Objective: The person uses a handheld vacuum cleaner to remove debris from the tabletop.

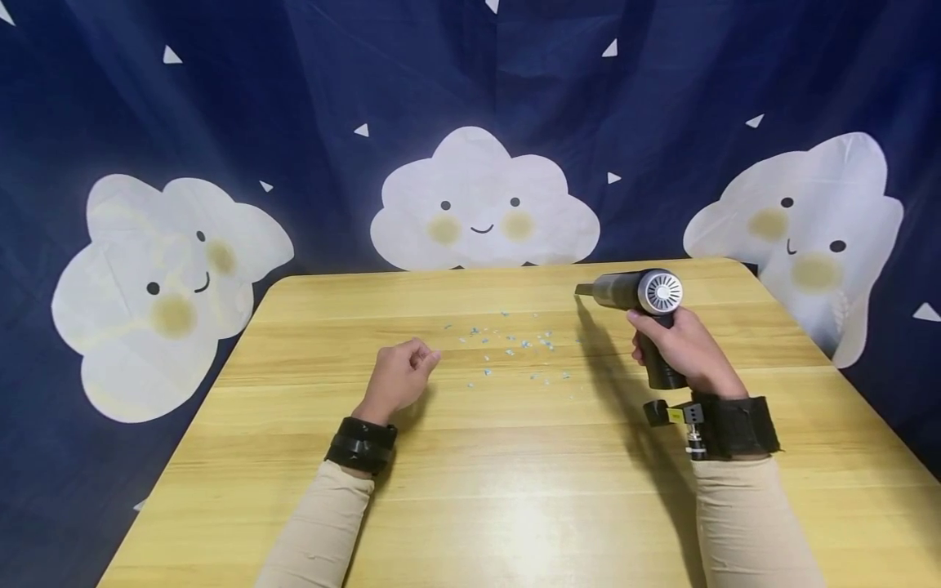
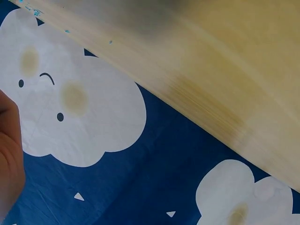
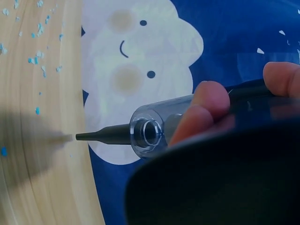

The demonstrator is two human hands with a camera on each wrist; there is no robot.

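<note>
My right hand grips the black handle of a handheld vacuum cleaner, held above the right part of the table. Its silver vented end faces me, and its narrow dark nozzle points left. In the right wrist view the clear dust cup shows, with fingers around the handle. Small blue and white paper scraps lie scattered on the wooden table between the hands. Left of them hovers my left hand, loosely curled with nothing seen in it; only part of this hand shows in the left wrist view.
The wooden table has rounded far corners. Behind it hangs a dark blue curtain with smiling white clouds and small white triangles. Each wrist wears a black band, and the right one carries a small camera mount.
</note>
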